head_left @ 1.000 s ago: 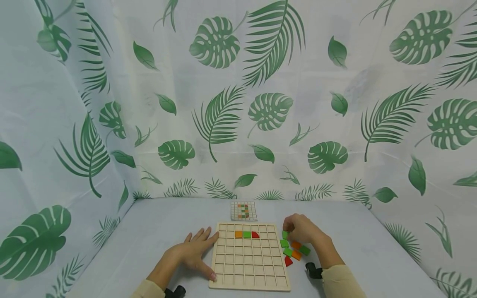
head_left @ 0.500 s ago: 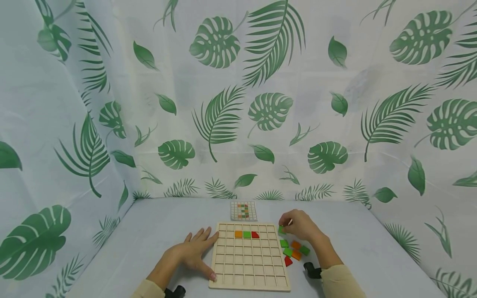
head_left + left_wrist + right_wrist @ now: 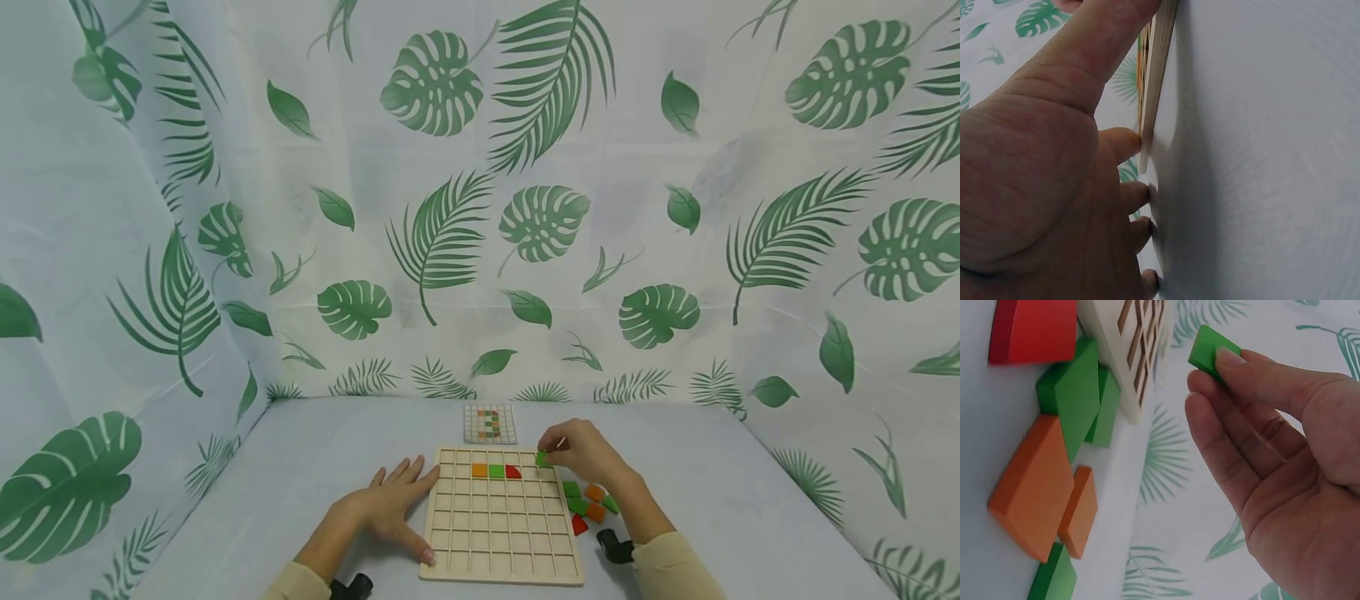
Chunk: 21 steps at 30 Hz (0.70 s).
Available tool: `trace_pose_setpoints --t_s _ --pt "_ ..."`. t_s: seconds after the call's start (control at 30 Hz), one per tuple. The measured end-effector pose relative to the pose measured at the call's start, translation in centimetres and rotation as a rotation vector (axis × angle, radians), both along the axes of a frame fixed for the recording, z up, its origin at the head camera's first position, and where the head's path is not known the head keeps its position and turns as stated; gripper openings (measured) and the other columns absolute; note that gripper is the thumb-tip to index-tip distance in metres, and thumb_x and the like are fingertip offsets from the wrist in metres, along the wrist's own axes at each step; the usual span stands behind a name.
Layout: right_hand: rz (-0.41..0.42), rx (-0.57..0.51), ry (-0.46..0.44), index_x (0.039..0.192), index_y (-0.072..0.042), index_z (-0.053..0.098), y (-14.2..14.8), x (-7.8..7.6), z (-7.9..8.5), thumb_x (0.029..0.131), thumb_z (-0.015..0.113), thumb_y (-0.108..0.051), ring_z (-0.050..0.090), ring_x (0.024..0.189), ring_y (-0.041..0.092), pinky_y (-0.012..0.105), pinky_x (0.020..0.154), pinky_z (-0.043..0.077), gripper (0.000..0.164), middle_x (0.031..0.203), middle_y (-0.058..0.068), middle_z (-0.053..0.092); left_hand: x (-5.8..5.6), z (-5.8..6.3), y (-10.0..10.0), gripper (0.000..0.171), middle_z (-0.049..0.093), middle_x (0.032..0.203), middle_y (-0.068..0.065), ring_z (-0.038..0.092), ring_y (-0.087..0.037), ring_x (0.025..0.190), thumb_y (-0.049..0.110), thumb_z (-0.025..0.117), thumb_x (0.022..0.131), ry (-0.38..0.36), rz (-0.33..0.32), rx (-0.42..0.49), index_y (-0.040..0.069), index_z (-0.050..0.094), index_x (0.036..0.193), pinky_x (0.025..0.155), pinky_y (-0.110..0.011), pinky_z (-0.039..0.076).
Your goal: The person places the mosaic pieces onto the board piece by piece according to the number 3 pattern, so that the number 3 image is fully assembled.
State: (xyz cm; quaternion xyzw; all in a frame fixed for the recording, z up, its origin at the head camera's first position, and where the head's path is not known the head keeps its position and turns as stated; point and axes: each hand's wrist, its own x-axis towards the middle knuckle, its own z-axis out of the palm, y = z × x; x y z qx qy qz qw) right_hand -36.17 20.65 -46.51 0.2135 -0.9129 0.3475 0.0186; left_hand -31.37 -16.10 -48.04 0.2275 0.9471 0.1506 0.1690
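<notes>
A wooden grid board (image 3: 498,533) lies flat on the table. Near its far edge one row holds an orange square tile (image 3: 480,471), a green square tile (image 3: 497,472) and a red rounded tile (image 3: 513,472). Spread flat, my left hand (image 3: 392,508) touches the board's left side, its thumb on the near left corner. My right hand (image 3: 588,454) pinches another green square tile (image 3: 1209,353) between thumb and fingers, over the board's far right corner. In the right wrist view that tile is held up off the surface.
Loose tiles lie right of the board: green ones (image 3: 1075,400), orange ones (image 3: 1035,487) and a red one (image 3: 1035,331). A small pattern card (image 3: 491,424) sits behind the board. Leaf-printed cloth (image 3: 450,250) hangs around the table.
My right hand has lifted the green tile from beside the board and carried it left, over the board's far right corner. The left hand has stayed put.
</notes>
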Motion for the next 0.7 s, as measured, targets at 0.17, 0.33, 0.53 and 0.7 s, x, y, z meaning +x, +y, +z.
trace_pose_setpoints --t_s 0.17,0.33,0.53,0.7 --pt "0.006 -0.002 -0.007 0.094 -0.014 0.08 -0.7 0.1 0.0 0.09 0.077 0.0 0.065 0.076 0.013 0.027 0.066 0.057 0.015 0.089 -0.003 0.073 0.0 0.0 0.0 0.131 0.014 0.175 -0.017 0.009 -0.041 0.162 0.073 0.087 0.064 0.013 -0.006 -0.004 0.021 0.026 0.167 0.126 -0.071 0.007" --pt "0.022 0.015 0.012 0.093 -0.015 0.08 -1.4 0.1 -0.2 0.089 0.078 -0.001 0.066 0.077 0.01 0.026 0.068 0.057 0.015 0.09 -0.004 0.075 0.2 0.1 0.1 0.13 0.014 0.175 -0.017 0.009 -0.04 0.162 0.073 0.087 0.064 0.009 0.001 -0.009 0.022 0.026 0.167 0.127 -0.07 0.007" --pt "0.057 0.021 0.033 0.096 -0.012 0.081 -2.2 0.2 -0.3 0.09 0.078 -0.001 0.066 0.078 0.009 0.025 0.067 0.057 0.013 0.091 -0.004 0.076 0.2 0.1 0.0 0.131 0.014 0.175 -0.018 0.008 -0.04 0.163 0.073 0.087 0.064 0.004 0.002 0.007 0.021 0.026 0.167 0.127 -0.07 0.006" --pt "0.069 0.014 0.027 0.098 -0.01 0.081 -2.8 0.3 -0.5 0.09 0.078 -0.002 0.067 0.08 0.01 0.026 0.067 0.057 0.011 0.093 -0.003 0.076 0.1 0.0 0.0 0.131 0.014 0.175 -0.017 0.008 -0.04 0.163 0.074 0.087 0.063 0.008 -0.002 0.01 0.021 0.026 0.167 0.126 -0.071 0.006"
